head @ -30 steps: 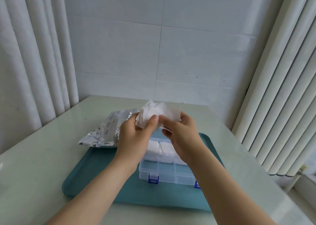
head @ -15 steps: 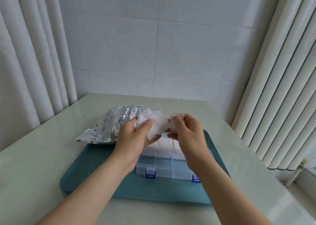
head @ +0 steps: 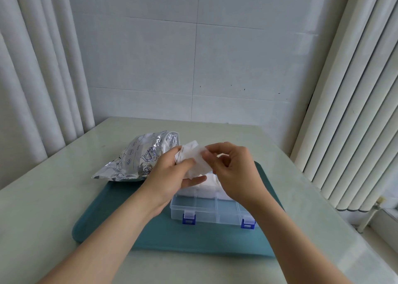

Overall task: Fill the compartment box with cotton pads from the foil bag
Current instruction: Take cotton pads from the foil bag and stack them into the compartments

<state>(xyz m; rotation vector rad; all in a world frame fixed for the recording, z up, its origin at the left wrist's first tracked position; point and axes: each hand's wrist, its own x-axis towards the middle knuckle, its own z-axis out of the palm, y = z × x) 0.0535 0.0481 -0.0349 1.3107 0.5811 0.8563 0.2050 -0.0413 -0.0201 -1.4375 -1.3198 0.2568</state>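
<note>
My left hand (head: 172, 176) grips a small bunch of white cotton pads (head: 195, 162) above the back of the clear compartment box (head: 206, 211). My right hand (head: 231, 171) pinches the right edge of the top pad with thumb and forefinger. The box has two blue latches at its front and sits on a teal tray (head: 150, 234). Its rear compartments hold white pads (head: 212, 181); the front row looks bare. The silver foil bag (head: 137, 158) lies at the tray's back left, its mouth open toward my hands.
The tray rests on a pale glossy table (head: 49, 201). White curtains hang at the left, a white radiator or blind (head: 349, 132) stands at the right, and a tiled wall is behind.
Both hands have come lower and nearer the box with the pads. My right hand has shifted onto the top pad's edge. The camera tilted slightly.
</note>
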